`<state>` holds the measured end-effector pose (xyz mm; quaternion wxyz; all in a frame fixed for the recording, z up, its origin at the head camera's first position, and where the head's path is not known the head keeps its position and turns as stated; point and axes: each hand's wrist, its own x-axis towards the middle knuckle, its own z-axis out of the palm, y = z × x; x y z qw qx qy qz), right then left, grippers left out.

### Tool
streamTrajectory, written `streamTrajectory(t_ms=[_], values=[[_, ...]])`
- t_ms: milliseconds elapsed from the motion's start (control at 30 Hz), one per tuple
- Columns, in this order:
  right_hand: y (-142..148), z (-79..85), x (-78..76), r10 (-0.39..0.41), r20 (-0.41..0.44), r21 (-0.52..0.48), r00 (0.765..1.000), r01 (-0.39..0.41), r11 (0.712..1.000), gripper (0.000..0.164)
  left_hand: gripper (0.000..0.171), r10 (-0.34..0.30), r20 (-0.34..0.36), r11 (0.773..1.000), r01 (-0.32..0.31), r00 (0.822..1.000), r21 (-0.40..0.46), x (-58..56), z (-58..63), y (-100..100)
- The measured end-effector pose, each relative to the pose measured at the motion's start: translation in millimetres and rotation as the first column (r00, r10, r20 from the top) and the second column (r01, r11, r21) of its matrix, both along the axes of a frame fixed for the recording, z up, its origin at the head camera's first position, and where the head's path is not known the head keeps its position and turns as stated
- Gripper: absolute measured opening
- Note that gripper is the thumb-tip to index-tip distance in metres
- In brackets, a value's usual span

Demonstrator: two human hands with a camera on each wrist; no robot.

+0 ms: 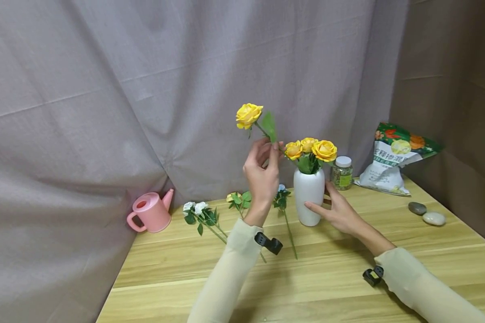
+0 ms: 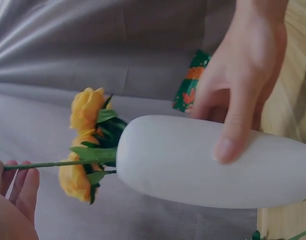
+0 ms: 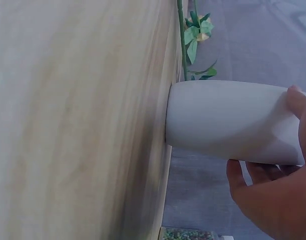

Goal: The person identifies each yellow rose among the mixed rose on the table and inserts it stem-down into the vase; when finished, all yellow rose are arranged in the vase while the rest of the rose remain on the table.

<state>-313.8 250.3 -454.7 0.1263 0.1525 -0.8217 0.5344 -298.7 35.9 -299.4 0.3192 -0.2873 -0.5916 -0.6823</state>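
Note:
My left hand (image 1: 262,175) is raised to the left of the white vase (image 1: 309,197), pinching the green stem of a yellow rose (image 1: 249,115) between thumb and fingers. In the left wrist view that stem (image 2: 52,164) runs across to the mouth of the vase, overlapping the flowers there. Several yellow roses (image 1: 324,150) with green leaves stand in the vase, blooms just above its rim. Low on the vase's right side, my right hand (image 1: 343,211) grips it, thumb across the front and fingers round the far side. The vase stands upright on the wooden table (image 3: 92,120).
A pink watering can (image 1: 151,213) stands at the back left. White roses (image 1: 200,207), a pale yellow flower (image 1: 232,197) and a blue flower (image 1: 281,188) lie behind my left arm. Right of the vase are a lidded jar (image 1: 342,172), a printed bag (image 1: 390,161) and two stones (image 1: 434,218).

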Motion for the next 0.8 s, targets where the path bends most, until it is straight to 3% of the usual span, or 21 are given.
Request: streamTrajectory(t_ms=[200, 433, 800], values=[[0.0, 0.4, 0.8, 0.005, -0.017, 0.005, 1.0, -0.005, 1.0, 0.087, 0.019, 0.105, -0.021, 0.982, -0.107, 0.994, -0.158, -0.3, -12.7, 13.3], [1.3, -0.2, 0.9, 0.018, -0.025, 0.006, 1.0, -0.018, 1.0, 0.081, 0.018, 0.116, -0.065, 0.956, -0.129, 0.991, -0.262, -14.9, -31.8, 29.7], [1.9, -1.3, 0.0, 0.002, -0.025, 0.029, 1.0, -0.001, 1.0, 0.082, 0.019, 0.177, -0.081, 0.914, -0.194, 0.981, -0.355, -18.5, -41.3, 41.1]])
